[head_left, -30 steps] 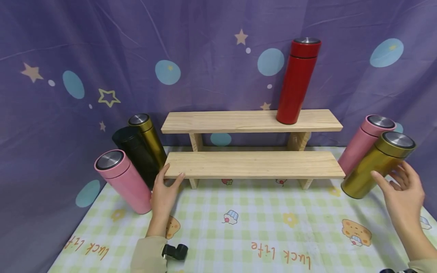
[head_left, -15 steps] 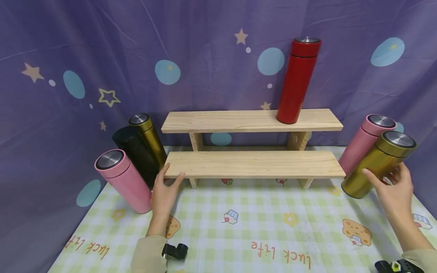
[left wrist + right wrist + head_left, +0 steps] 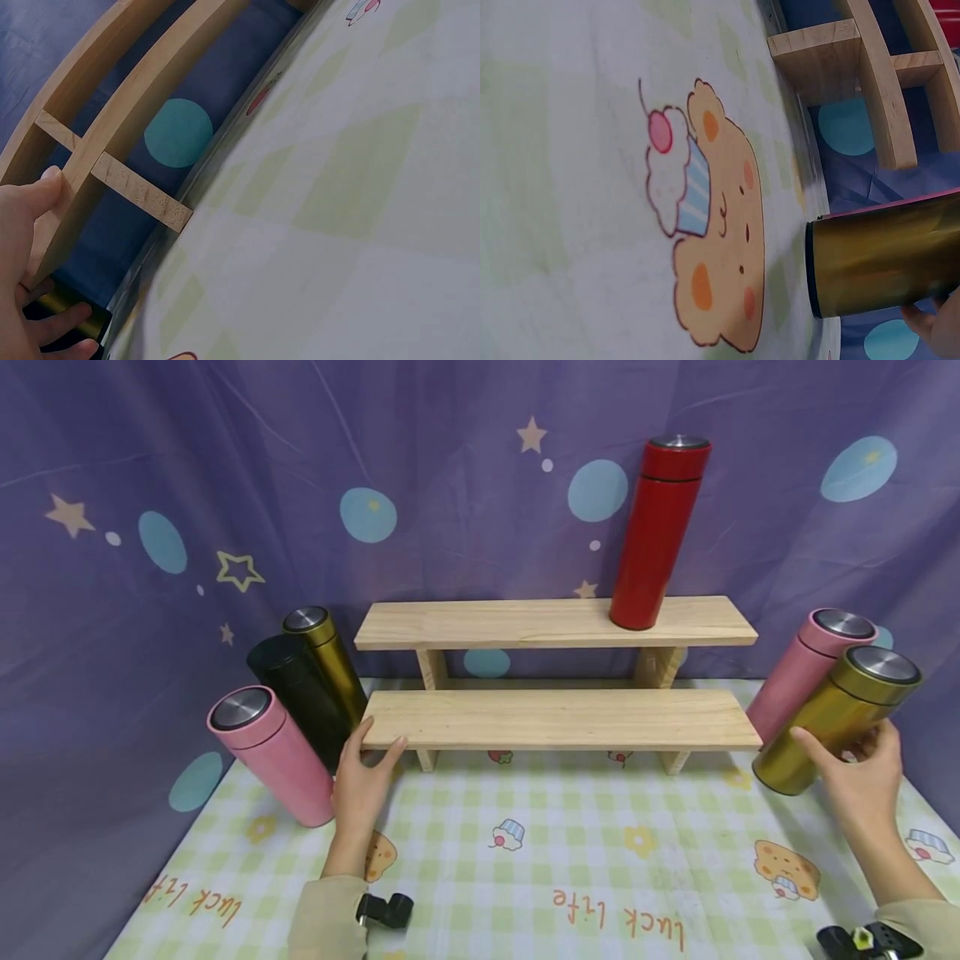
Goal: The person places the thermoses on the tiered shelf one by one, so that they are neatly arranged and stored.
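My left hand [image 3: 360, 789] holds the left front corner of the lower board of a two-tier wooden shelf [image 3: 562, 720]. In the left wrist view its thumb [image 3: 51, 180] lies against the board's front edge, with other fingers below. On the right, my right hand [image 3: 862, 781] grips a gold thermos [image 3: 828, 714] by its side, the thumb on the near face and the fingers partly hidden behind. The thermos leans in the head view, its dark base [image 3: 814, 270] down at the tablecloth. A pink thermos [image 3: 791, 672] stands right behind it, partly covered.
A tall red thermos [image 3: 660, 535] stands on the upper board, right of centre. Left of the shelf are a pink thermos [image 3: 281, 764], a black one [image 3: 300, 697] and another gold one [image 3: 333, 664]. A checked tablecloth [image 3: 577, 852] covers the table; a purple curtain [image 3: 465, 443] hangs behind.
My right hand has moved left onto the gold thermos, closing its thumb and fingers about it. The left hand stays at the shelf corner. The head view has shifted slightly.
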The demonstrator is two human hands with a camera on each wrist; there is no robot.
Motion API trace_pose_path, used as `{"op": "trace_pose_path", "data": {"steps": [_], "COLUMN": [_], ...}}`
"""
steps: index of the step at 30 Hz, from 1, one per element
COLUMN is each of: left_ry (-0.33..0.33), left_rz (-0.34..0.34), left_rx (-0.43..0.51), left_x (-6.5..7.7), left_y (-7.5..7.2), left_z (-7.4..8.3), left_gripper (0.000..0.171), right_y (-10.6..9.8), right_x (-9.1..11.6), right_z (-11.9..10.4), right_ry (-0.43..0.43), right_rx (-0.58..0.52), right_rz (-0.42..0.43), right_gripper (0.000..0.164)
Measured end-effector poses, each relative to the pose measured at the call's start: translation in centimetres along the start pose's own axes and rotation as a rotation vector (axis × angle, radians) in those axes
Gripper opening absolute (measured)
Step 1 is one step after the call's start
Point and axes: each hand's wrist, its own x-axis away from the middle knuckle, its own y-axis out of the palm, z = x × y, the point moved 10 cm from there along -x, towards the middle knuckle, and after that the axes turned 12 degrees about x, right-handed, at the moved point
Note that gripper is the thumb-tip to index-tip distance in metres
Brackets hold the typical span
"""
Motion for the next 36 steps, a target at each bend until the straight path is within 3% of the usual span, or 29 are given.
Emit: {"op": "trace_pose_path", "data": {"steps": [18, 28, 36], "left_ry": [-0.013, -0.01, -0.012], "left_rz": [-0.002, -0.003, -0.003], "left_rx": [-0.001, 0.002, -0.004], "left_x": [-0.1, -0.1, -0.1], "left_y": [0.1, 0.1, 0.1], "left_z": [0.0, 0.1, -0.1], "left_gripper": [0.079, 0.078, 0.079], "right_y": [-0.9, -2.4, -3.5], "right_x": [0.5, 1.8, 2.6], "right_z": [-0.4, -2.8, -4.6], "right_ry": [-0.039, -0.232, -0.313], "right_rx": [-0.003, -0.022, -0.06], "right_rz": [0.088, 0.163, 0.196], "right_gripper": [0.077, 0.075, 0.074]}}
